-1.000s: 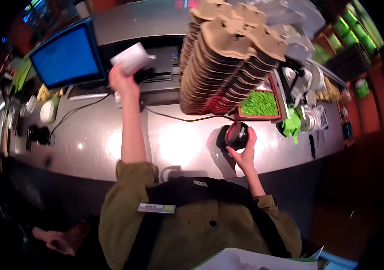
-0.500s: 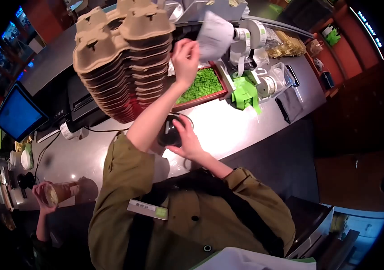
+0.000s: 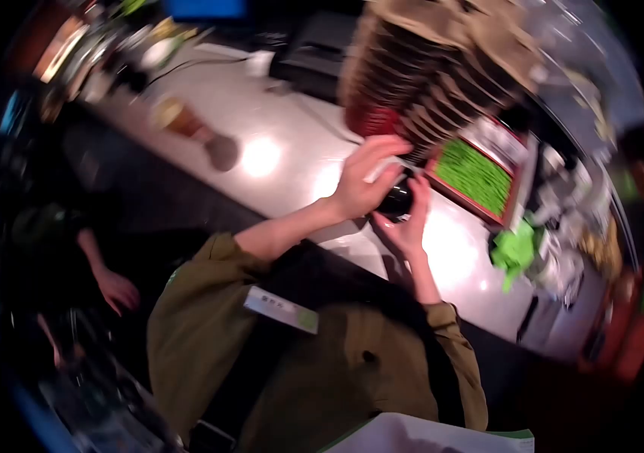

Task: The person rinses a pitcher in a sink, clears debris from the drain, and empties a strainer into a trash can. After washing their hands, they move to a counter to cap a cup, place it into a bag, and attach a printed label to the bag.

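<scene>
A round black object, glossy like a cup lid, is between my two hands above the steel counter. My left hand reaches over it from the left, fingers bent and pressed to its top edge, with a bit of something white by the palm. From the right and below, my right hand grips its side with thumb and fingers. What lies under the black object is hidden by my hands. Just behind them rises a tall stack of brown cardboard cup carriers. The picture is blurred by motion.
Right of the stack is a red-framed tray of green bits. Beyond it lie a green cloth-like item and plastic wraps. A drink cup is on the counter at left. A co-worker's hand hangs at far left.
The view has turned. My left hand has come down from the white sheet-like item it was raised beside to the black object. The co-worker's hand has let go of the drink cup.
</scene>
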Demonstrator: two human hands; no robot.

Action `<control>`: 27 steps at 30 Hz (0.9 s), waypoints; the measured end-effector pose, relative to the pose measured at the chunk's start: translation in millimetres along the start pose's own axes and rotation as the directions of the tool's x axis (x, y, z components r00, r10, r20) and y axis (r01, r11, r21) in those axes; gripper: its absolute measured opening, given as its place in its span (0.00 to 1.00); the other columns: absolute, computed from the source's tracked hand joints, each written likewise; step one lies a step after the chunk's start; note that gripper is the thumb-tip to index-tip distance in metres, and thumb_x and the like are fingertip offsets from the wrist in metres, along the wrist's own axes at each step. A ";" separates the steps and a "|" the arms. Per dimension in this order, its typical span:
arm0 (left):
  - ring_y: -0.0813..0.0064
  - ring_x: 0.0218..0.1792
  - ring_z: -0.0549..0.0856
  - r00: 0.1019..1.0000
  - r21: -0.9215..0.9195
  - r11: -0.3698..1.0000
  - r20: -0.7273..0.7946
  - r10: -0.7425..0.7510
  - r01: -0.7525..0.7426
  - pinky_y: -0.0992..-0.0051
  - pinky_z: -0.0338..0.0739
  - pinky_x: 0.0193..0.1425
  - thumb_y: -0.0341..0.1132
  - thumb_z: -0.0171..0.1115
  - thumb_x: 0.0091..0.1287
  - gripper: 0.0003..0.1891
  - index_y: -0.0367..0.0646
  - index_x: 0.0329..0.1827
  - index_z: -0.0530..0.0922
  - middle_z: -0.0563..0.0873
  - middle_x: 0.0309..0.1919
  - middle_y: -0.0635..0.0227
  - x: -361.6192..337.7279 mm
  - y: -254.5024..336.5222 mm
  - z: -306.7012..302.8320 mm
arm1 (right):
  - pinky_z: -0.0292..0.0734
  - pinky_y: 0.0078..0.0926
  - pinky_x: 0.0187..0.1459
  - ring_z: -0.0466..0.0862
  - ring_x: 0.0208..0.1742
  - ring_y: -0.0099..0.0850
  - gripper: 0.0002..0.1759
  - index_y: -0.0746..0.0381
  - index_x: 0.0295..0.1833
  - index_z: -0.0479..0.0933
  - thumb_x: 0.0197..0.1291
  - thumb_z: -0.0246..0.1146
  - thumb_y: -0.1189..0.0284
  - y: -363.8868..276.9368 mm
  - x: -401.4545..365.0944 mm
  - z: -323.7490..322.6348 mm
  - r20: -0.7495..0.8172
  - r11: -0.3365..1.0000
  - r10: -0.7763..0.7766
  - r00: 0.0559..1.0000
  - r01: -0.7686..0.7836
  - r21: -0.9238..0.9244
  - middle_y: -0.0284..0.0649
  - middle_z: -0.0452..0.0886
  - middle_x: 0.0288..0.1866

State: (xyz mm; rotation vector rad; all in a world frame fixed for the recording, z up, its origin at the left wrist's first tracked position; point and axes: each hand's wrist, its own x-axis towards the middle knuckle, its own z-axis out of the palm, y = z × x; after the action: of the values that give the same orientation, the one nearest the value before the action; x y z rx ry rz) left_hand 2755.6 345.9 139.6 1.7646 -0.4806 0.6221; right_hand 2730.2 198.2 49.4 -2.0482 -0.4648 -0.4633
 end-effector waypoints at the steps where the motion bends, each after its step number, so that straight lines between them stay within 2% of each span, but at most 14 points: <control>1: 0.67 0.41 0.76 0.988 0.098 0.995 -0.153 -0.009 0.024 0.74 0.69 0.48 0.27 0.54 0.58 0.09 0.37 0.42 0.74 0.77 0.40 0.58 -25.7 -20.1 -35.6 | 0.59 0.38 0.59 0.62 0.59 0.47 0.49 0.63 0.59 0.54 0.28 0.73 0.69 -11.8 8.2 -0.1 0.055 1.000 -0.028 0.998 0.028 0.003 0.53 0.58 0.59; 3: 0.71 0.41 0.76 0.819 0.139 0.887 -0.466 -0.334 0.441 0.74 0.69 0.47 0.26 0.52 0.59 0.07 0.37 0.39 0.74 0.77 0.39 0.62 -61.9 -46.1 -110.9 | 0.60 0.37 0.59 0.63 0.59 0.45 0.50 0.64 0.60 0.53 0.29 0.73 0.68 -29.7 18.5 17.1 0.157 0.981 0.030 0.987 -0.059 0.185 0.52 0.59 0.58; 4: 0.78 0.41 0.74 0.764 0.281 0.812 -0.582 -0.280 0.512 0.79 0.69 0.48 0.25 0.49 0.62 0.07 0.36 0.41 0.73 0.77 0.37 0.68 -90.4 -85.5 -156.9 | 0.60 0.35 0.59 0.64 0.59 0.43 0.50 0.64 0.60 0.53 0.29 0.73 0.68 -42.8 29.3 28.1 0.247 0.956 0.076 0.966 -0.141 0.259 0.51 0.59 0.58; 5: 0.80 0.41 0.74 0.651 0.147 0.791 -0.666 -0.364 0.594 0.80 0.69 0.47 0.26 0.50 0.62 0.07 0.36 0.42 0.73 0.77 0.38 0.68 -99.9 -96.4 -191.9 | 0.61 0.34 0.59 0.64 0.59 0.42 0.50 0.64 0.60 0.52 0.30 0.73 0.67 -54.3 39.4 43.8 0.340 0.921 0.119 0.933 -0.231 0.313 0.50 0.60 0.57; 7: 0.78 0.43 0.75 0.562 0.108 0.764 -0.744 -0.363 0.636 0.79 0.69 0.47 0.24 0.49 0.60 0.12 0.36 0.48 0.71 0.76 0.42 0.66 -109.2 -120.7 -248.3 | 0.63 0.30 0.56 0.67 0.56 0.37 0.48 0.64 0.60 0.52 0.34 0.72 0.68 -76.9 66.6 76.5 0.458 0.864 0.113 0.882 -0.315 0.393 0.47 0.63 0.55; 8: 0.76 0.45 0.75 0.552 0.054 0.787 -0.742 -0.381 0.615 0.79 0.69 0.48 0.23 0.48 0.60 0.14 0.36 0.50 0.70 0.75 0.44 0.65 -113.1 -136.0 -267.4 | 0.66 0.31 0.54 0.68 0.54 0.35 0.46 0.63 0.60 0.52 0.35 0.71 0.70 -79.2 73.2 104.1 0.468 0.831 0.073 0.881 -0.313 0.460 0.46 0.64 0.54; 9: 0.75 0.47 0.75 0.548 0.000 0.810 -0.736 -0.397 0.586 0.78 0.69 0.48 0.22 0.48 0.59 0.17 0.36 0.52 0.68 0.75 0.45 0.64 -112.7 -151.4 -286.1 | 0.67 0.32 0.52 0.68 0.53 0.35 0.45 0.62 0.59 0.52 0.36 0.71 0.71 -84.1 80.9 131.9 0.560 0.690 0.110 0.821 -0.469 0.551 0.46 0.64 0.53; 11: 0.68 0.53 0.72 0.610 -0.045 0.814 -0.638 -0.470 0.579 0.76 0.69 0.51 0.18 0.45 0.56 0.26 0.38 0.61 0.61 0.70 0.53 0.60 -106.4 -166.9 -313.9 | 0.69 0.32 0.49 0.68 0.53 0.34 0.43 0.61 0.58 0.52 0.38 0.70 0.71 -106.2 99.9 176.8 0.738 0.488 0.201 0.644 -0.719 0.495 0.46 0.64 0.52; 14: 0.68 0.57 0.68 0.663 -0.210 0.806 -0.474 -0.579 0.554 0.75 0.68 0.53 0.17 0.44 0.53 0.31 0.40 0.64 0.56 0.65 0.58 0.60 -88.1 -169.1 -330.6 | 0.73 0.31 0.44 0.71 0.49 0.33 0.39 0.61 0.56 0.53 0.43 0.67 0.60 -105.8 104.5 257.0 0.862 0.180 0.260 0.435 -0.899 0.400 0.46 0.64 0.51; 17: 0.67 0.61 0.63 0.735 -0.243 0.798 -0.310 -0.603 0.552 0.72 0.64 0.58 0.17 0.45 0.48 0.35 0.41 0.64 0.52 0.62 0.60 0.61 -83.6 -171.0 -352.1 | 0.77 0.29 0.33 0.75 0.43 0.34 0.44 0.67 0.55 0.52 0.41 0.66 0.52 -106.4 108.2 301.8 0.854 0.297 0.340 0.394 -0.907 0.300 0.47 0.66 0.49; 21: 0.68 0.63 0.60 0.855 -0.178 0.850 -0.071 -0.513 0.495 0.69 0.60 0.61 0.20 0.51 0.49 0.34 0.42 0.62 0.53 0.61 0.60 0.61 -69.6 -161.6 -367.9 | 0.77 0.24 0.29 0.77 0.40 0.33 0.47 0.70 0.54 0.52 0.39 0.66 0.49 -107.8 99.8 311.2 0.794 0.413 0.422 0.438 -0.872 0.262 0.50 0.68 0.46; 24: 0.69 0.60 0.64 0.811 -0.177 0.814 -0.109 -0.575 0.553 0.70 0.62 0.60 0.25 0.61 0.49 0.35 0.40 0.61 0.55 0.65 0.57 0.61 -55.8 -148.7 -354.9 | 0.77 0.28 0.30 0.77 0.39 0.35 0.46 0.69 0.54 0.50 0.39 0.68 0.52 -101.9 95.0 291.8 0.781 0.393 0.428 0.454 -0.872 0.292 0.51 0.67 0.45; 26: 0.70 0.57 0.68 0.809 -0.252 0.805 -0.113 -0.576 0.538 0.70 0.65 0.58 0.28 0.66 0.48 0.36 0.39 0.60 0.57 0.68 0.55 0.61 -50.8 -156.8 -355.2 | 0.77 0.27 0.36 0.76 0.41 0.33 0.43 0.66 0.54 0.52 0.39 0.71 0.60 -124.9 87.5 234.6 0.634 0.333 0.447 0.631 -0.775 0.537 0.49 0.70 0.44; 27: 0.70 0.55 0.69 0.816 -0.258 0.811 -0.119 -0.566 0.525 0.70 0.66 0.57 0.28 0.66 0.48 0.35 0.39 0.59 0.58 0.69 0.53 0.62 -48.3 -156.8 -354.8 | 0.75 0.31 0.42 0.75 0.47 0.35 0.44 0.65 0.55 0.53 0.37 0.72 0.60 -115.3 84.3 206.7 0.500 0.604 0.398 0.769 -0.630 0.488 0.52 0.70 0.46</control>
State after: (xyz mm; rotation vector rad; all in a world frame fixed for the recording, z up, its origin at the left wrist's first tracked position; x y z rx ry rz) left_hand 2754.9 730.1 67.6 1.5154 0.1077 0.3025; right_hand 2773.1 444.2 76.6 -1.4695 -0.1503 0.4004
